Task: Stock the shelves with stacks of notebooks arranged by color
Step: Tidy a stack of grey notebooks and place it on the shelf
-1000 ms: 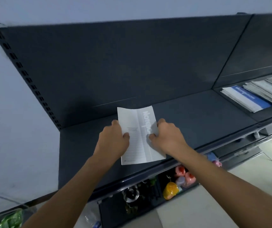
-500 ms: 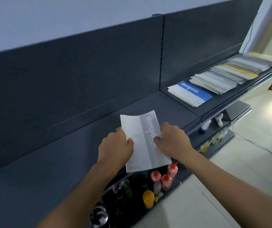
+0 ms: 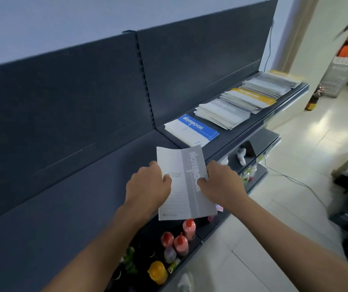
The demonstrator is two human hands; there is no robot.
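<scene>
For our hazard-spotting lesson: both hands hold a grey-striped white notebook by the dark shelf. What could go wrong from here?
The grey-striped white notebook, held by left hand and right hand, seems to overhang the dark shelf; a slip could drop it onto the red squeeze bottles below.
The blue-banded notebook stack is nearest; the grey stack lies beyond, so a colour mix-up is possible.

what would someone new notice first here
A grey-banded notebook sits dead centre, gripped at its sides by the left hand and right hand. Past it to the right, a blue-banded stack heads a row of notebook stacks on the dark shelf, with a yellow-banded stack further along.
</scene>
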